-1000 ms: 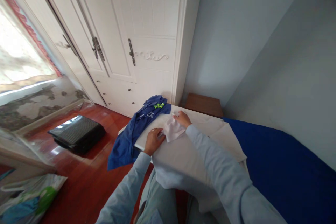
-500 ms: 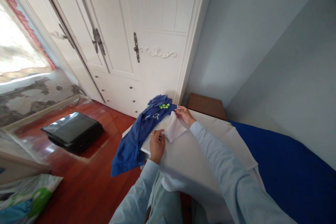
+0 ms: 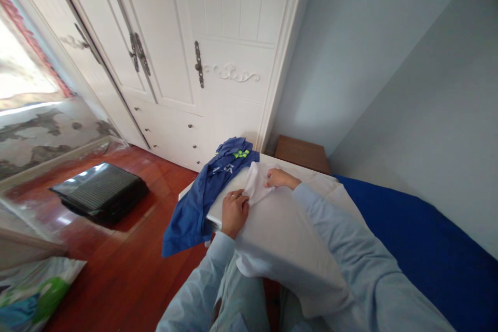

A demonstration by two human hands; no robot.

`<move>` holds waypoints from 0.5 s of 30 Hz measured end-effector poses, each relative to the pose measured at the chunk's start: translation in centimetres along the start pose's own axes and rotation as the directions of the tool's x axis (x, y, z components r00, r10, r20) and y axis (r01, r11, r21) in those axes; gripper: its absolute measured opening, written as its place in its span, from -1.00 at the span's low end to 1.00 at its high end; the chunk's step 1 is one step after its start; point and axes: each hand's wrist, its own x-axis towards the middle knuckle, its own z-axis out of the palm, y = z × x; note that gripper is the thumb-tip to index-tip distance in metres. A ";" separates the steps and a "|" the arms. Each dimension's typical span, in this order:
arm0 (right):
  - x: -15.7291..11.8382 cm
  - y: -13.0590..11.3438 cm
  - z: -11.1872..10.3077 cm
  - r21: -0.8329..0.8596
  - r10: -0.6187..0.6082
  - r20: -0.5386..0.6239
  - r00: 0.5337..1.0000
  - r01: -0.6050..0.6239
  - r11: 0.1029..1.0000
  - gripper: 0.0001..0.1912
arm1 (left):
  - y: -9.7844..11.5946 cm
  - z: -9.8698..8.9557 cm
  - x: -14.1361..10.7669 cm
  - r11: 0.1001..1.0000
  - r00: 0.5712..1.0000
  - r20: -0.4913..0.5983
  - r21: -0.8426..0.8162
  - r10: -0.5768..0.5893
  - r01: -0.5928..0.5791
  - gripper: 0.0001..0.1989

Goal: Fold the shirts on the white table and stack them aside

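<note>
A white cloth point(image 3: 288, 228) is spread over a white board or table and hangs down over its near edge. My left hand point(image 3: 235, 211) is closed on the left edge of the cloth, with a ring on one finger. Farther right, my right hand point(image 3: 283, 178) pinches a raised fold of the same cloth. A small corner of the cloth stands up between the hands. Beside it on the left, a blue garment point(image 3: 194, 207) with yellow-green patches drapes over the board's end.
A white wardrobe point(image 3: 233, 21) stands ahead, with a brown wooden stand point(image 3: 301, 153) to its right. Blue fabric point(image 3: 420, 238) covers a surface at the right. A black case point(image 3: 100, 192) and a plastic bag point(image 3: 42, 290) lie at the left.
My right hand has moved right and slightly down, from the far tip of the cloth to its raised fold. My left hand has stayed at the left edge. The view has shifted slightly.
</note>
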 end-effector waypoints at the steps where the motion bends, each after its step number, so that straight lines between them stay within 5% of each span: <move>1: -0.1 0.0 -0.2 0.006 0.002 0.018 1.000 -0.002 1.000 -0.79 | 0.0 0.0 0.0 1.000 1.000 0.002 0.003 -0.004 0.004 -0.74; 10: -1.3 0.9 -2.1 -0.033 -0.009 -0.150 0.989 0.004 0.999 -0.67 | 0.4 0.1 0.2 0.992 0.996 0.001 0.093 -0.091 0.090 -0.66; 15: -3.6 0.4 0.2 -0.142 -0.220 -0.197 0.955 0.195 0.971 -0.56 | 0.9 -0.2 0.2 0.988 0.998 0.048 0.151 -0.031 0.023 -0.69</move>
